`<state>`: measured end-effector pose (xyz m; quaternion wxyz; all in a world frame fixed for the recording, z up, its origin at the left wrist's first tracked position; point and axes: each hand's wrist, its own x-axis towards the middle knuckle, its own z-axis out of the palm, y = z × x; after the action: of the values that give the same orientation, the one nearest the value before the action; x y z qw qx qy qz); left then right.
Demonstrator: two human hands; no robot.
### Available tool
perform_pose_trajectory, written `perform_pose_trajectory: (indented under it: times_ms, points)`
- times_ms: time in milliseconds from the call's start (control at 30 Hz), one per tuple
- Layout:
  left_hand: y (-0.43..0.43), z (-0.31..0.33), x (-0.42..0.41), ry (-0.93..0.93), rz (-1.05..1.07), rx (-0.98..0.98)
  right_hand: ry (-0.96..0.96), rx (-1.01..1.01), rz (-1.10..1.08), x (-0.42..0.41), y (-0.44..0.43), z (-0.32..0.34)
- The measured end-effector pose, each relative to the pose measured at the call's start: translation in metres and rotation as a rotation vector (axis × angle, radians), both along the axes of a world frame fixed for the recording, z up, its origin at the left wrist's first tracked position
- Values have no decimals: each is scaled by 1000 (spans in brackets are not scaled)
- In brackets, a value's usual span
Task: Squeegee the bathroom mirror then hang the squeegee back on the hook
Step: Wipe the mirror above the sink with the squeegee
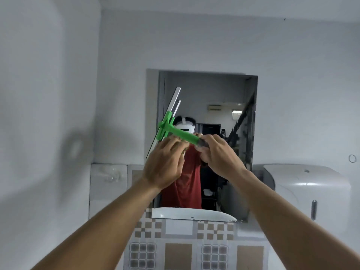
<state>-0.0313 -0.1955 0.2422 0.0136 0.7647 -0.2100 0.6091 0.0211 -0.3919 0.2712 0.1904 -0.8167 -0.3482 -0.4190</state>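
A green-handled squeegee (180,134) with a long pale blade stands nearly upright against the left side of the wall mirror (224,90). My left hand (165,164) wraps the handle close to the blade head. My right hand (218,152) grips the dark end of the handle, further right. Both hands are raised in front of the mirror's middle. The blade's top reaches the mirror's upper left area and its reflection runs beside it. A small ring-shaped hook (352,158) sits on the wall at far right.
A white wall dispenser (303,191) is mounted right of the mirror. Patterned tiles (179,242) cover the wall below it. A clear plastic hook plate (111,174) sticks to the tile at left. The mirror reflects a person in a red shirt.
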Motion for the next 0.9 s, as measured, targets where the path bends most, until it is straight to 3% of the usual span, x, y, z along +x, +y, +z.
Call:
perform_pose_trajectory:
  times_ms: [133,333,567,900]
  points:
    - [18,-53,43,195,59,-28,23,2,-38,20,7,20]
    - [35,-61,92,447,262,-69,-32,40,-19,40,20,49]
    - [36,-60,117,498,363,-20,-125,-25,-76,61,27,84]
    - [44,-69,128,468,293,-40,-196,-135,-111,76,27,124]
